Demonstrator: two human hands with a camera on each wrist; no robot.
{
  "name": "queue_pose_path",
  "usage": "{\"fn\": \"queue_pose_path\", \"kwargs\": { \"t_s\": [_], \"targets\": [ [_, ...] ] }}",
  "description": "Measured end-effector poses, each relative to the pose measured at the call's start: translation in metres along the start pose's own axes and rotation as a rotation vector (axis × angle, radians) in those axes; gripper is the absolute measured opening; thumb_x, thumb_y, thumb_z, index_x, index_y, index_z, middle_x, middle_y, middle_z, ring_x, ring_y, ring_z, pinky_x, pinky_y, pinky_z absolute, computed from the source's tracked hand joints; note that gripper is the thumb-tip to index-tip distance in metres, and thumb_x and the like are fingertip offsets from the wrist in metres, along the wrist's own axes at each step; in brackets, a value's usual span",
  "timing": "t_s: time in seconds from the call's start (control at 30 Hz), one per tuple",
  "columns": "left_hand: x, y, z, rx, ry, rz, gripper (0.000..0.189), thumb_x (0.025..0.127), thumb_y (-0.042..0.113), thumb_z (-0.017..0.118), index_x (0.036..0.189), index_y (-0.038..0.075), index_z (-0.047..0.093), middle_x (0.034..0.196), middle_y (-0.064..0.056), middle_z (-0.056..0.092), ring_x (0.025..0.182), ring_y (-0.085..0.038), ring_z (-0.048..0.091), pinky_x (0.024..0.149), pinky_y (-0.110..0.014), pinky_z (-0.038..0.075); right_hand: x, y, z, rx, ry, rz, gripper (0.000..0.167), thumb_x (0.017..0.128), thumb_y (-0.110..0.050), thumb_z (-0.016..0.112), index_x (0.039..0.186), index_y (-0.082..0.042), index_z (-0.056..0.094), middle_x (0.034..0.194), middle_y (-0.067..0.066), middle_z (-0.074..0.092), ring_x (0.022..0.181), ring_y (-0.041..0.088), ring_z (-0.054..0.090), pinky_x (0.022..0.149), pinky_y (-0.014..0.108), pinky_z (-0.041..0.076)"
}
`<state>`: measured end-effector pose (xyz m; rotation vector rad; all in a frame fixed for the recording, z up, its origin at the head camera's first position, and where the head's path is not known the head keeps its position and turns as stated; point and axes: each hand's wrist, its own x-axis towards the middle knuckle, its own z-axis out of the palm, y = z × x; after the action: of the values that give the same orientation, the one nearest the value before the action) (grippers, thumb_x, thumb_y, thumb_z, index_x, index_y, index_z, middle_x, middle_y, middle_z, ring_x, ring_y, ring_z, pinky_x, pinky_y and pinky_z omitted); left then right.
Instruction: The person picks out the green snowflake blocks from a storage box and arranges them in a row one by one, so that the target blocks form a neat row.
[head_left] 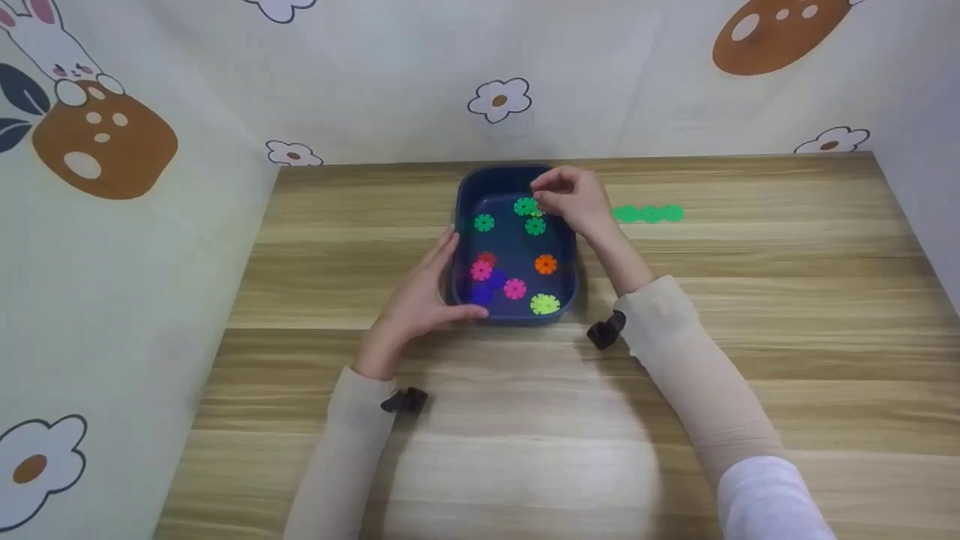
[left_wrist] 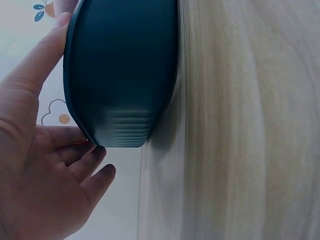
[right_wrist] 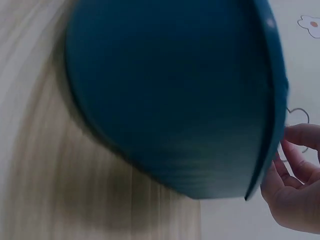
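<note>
A dark blue plastic basin (head_left: 517, 319) stands on the wooden table with several flower-shaped plastic discs inside. My left hand (head_left: 420, 300) holds its near left corner, thumb on the near rim and fingers along the left side; in the left wrist view the fingertips touch the rim. My right hand (head_left: 577, 199) is over the far right rim, thumb and forefinger bent close together above green discs (head_left: 525, 206). Whether a disc is between those fingertips is hidden. Other discs include an orange disc (head_left: 546, 264), a pink disc (head_left: 514, 289) and a yellow disc (head_left: 545, 304).
A short row of green discs (head_left: 649, 214) lies on the table (head_left: 750, 337) to the right of the basin, partly behind my right wrist. A patterned cloth wall (head_left: 390, 90) rises along the table's back edge, and another stands at the left.
</note>
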<state>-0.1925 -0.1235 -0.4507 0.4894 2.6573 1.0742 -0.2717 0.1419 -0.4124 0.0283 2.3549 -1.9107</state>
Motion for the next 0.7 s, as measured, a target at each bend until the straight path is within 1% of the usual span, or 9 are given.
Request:
{"fn": "queue_pose_path", "kwargs": {
  "t_s": [0.17, 0.3, 0.47, 0.53, 0.6, 0.7],
  "targets": [
    [0.0, 0.0, 0.0, -0.008, 0.002, -0.005, 0.119, 0.072, 0.049, 0.087, 0.161, 0.017, 0.015, 0.17, -0.002, 0.01, 0.155, -0.028, 0.019, 0.125, -0.051, 0.024, 0.002, 0.003, 0.016, -0.07, -0.017, -0.031, 0.02, 0.093, -0.008, 0.067, 0.11, 0.003, 0.069, 0.098, 0.006, 0.069, 0.079, 0.007, 0.064, 0.074, 0.016, 0.056],
    [0.0, -0.001, 0.0, -0.005, -0.002, -0.01, 0.119, 0.072, 0.05, 0.086, 0.161, 0.018, 0.015, 0.17, -0.002, 0.01, 0.155, -0.028, 0.019, 0.124, -0.052, 0.024, 0.004, 0.006, 0.026, -0.114, -0.021, -0.026, 0.019, 0.093, -0.009, 0.067, 0.109, -0.001, 0.071, 0.106, 0.01, 0.069, 0.086, 0.012, 0.066, 0.08, 0.02, 0.057],
    [0.0, -0.001, 0.001, 0.001, -0.005, -0.014, 0.118, 0.073, 0.051, 0.085, 0.161, 0.018, 0.014, 0.17, -0.003, 0.009, 0.155, -0.029, 0.019, 0.124, -0.053, 0.024, 0.008, 0.01, 0.036, -0.181, -0.017, -0.017, 0.02, 0.092, -0.014, 0.069, 0.11, -0.005, 0.072, 0.115, 0.011, 0.07, 0.097, 0.019, 0.068, 0.087, 0.028, 0.057],
    [0.0, -0.001, 0.001, 0.001, -0.002, -0.012, 0.118, 0.073, 0.051, 0.086, 0.161, 0.018, 0.015, 0.17, -0.003, 0.01, 0.155, -0.029, 0.02, 0.124, -0.053, 0.024, 0.009, 0.012, 0.04, -0.179, -0.033, -0.009, 0.023, 0.094, -0.017, 0.068, 0.114, -0.006, 0.071, 0.119, 0.011, 0.069, 0.102, 0.021, 0.067, 0.091, 0.031, 0.056],
    [0.0, -0.001, 0.001, -0.001, -0.001, -0.008, 0.117, 0.073, 0.05, 0.086, 0.161, 0.017, 0.015, 0.17, -0.003, 0.01, 0.155, -0.029, 0.02, 0.124, -0.053, 0.024, 0.011, 0.015, 0.044, -0.144, -0.068, 0.006, 0.028, 0.097, -0.018, 0.065, 0.12, -0.004, 0.068, 0.125, 0.013, 0.067, 0.109, 0.022, 0.065, 0.097, 0.034, 0.055],
    [0.0, -0.001, 0.001, -0.007, -0.001, 0.003, 0.118, 0.073, 0.048, 0.086, 0.161, 0.016, 0.015, 0.17, -0.003, 0.009, 0.155, -0.03, 0.019, 0.124, -0.053, 0.024, 0.013, 0.021, 0.049, -0.1, -0.136, 0.059, 0.035, 0.101, -0.02, 0.058, 0.131, -0.002, 0.061, 0.134, 0.014, 0.061, 0.118, 0.024, 0.062, 0.104, 0.036, 0.052]
  ]
}}
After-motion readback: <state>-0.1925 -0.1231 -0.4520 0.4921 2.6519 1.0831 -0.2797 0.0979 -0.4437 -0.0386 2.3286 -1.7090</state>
